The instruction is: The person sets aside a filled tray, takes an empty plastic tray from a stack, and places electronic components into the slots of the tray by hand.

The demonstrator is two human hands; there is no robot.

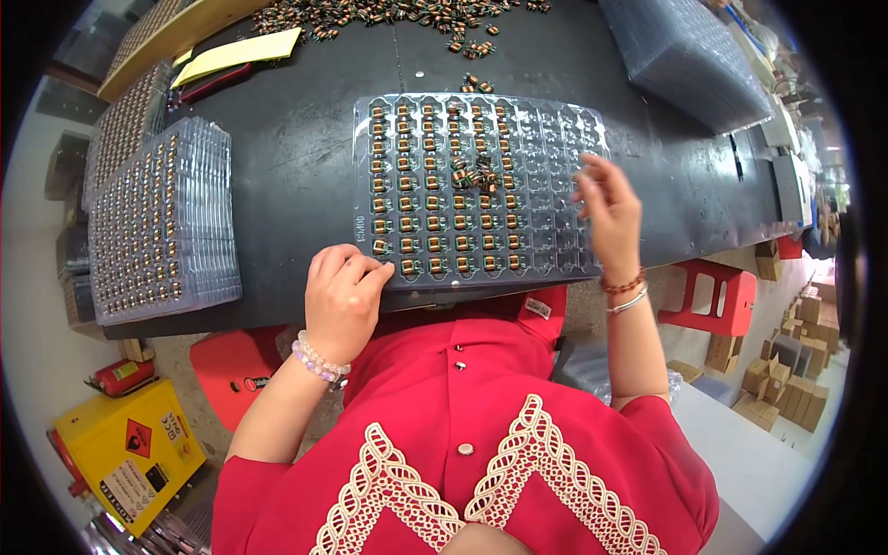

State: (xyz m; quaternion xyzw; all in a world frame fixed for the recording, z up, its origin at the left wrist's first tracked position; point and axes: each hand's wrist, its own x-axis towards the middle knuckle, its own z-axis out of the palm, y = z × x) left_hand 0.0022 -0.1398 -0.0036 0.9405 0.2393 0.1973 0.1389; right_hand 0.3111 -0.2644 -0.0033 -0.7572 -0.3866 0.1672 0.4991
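A clear plastic tray (pixel 541 264) of small pockets lies before me on the dark table. Small copper-wound coils (pixel 435 243) fill most of its left and middle columns; the right columns hold none. A loose heap of coils (pixel 476 176) sits on top of the tray near its middle. At the near left corner of the tray, my left hand (pixel 344 291) has its bent fingers closed over the edge, covering the corner pocket. Over the tray's right edge is my right hand (pixel 612 208), its fingers half bent and apart, with nothing visible between them.
Stacked filled trays (pixel 208 213) stand at the left. A tall stack of clear trays (pixel 684 60) is at the far right. Many loose coils (pixel 370 13) lie along the back, near a yellow paper (pixel 236 57). Red stools (pixel 710 298) stand below the table.
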